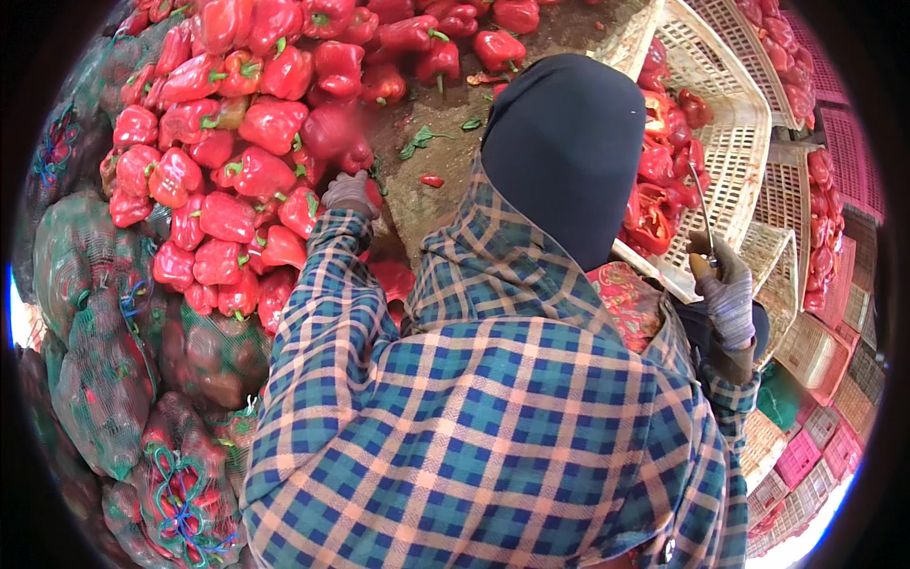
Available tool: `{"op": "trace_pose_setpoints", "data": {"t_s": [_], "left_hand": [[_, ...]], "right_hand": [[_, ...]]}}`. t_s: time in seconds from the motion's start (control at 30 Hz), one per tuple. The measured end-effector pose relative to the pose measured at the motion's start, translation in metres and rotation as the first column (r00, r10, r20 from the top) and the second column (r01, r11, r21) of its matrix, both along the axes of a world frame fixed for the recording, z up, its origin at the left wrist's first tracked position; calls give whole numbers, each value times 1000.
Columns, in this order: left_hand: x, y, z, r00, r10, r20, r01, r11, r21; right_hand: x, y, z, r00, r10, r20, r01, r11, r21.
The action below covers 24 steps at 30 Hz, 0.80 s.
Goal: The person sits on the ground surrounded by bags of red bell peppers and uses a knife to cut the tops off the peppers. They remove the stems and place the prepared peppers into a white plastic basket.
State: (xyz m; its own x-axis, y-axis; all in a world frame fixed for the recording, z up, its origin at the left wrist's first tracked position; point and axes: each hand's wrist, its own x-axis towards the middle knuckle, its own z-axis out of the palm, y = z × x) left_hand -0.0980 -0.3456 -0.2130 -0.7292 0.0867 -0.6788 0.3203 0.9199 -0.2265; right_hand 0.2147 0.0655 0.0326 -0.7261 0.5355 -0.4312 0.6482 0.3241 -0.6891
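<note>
My left hand (350,194), in a knitted glove, touches the right edge of a heap of red bell peppers (266,124); its fingers are partly hidden, and whether they grip a pepper is unclear. In my gloved right hand (724,291) is a knife with a thin, slightly curved metal blade (702,199), its tip pointing up. The blade is above the near side of a pale plastic crate (746,114), which holds cut and whole red peppers (657,206). My dark-clothed knee (565,156) rises between the heap and this crate.
Filled green mesh sacks (99,384), some tied with blue string, are piled at left. More pale and pink crates (800,448) stand at right, several holding red peppers (821,227). Leaves (421,141) and pepper scraps (431,181) lie on the brown ground beyond my left hand.
</note>
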Motion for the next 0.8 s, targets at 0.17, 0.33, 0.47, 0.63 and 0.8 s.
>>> {"op": "trace_pose_setpoints", "data": {"t_s": [0.17, 0.33, 0.47, 0.63, 0.8], "left_hand": [[-16, -31, -69, 800, 492, 344, -541, 343, 768], [-21, 85, 103, 729, -50, 683, -586, -562, 584], [-16, 160, 211, 848, -230, 477, -495, -666, 558], [23, 248, 271, 821, -532, 207, -549, -635, 544], [58, 290, 270, 728, -669, 147, -513, -390, 765]], "right_hand": [[11, 16, 0, 994, -96, -60, 92, 994, -67], [-24, 9, 6, 904, -268, -333, 154, 931, -332], [-69, -15, 43, 902, -162, -400, -49, 882, -468], [-93, -22, 47, 805, -280, -524, -175, 731, -660], [-64, 4, 33, 773, -417, -479, -145, 619, -772]]}}
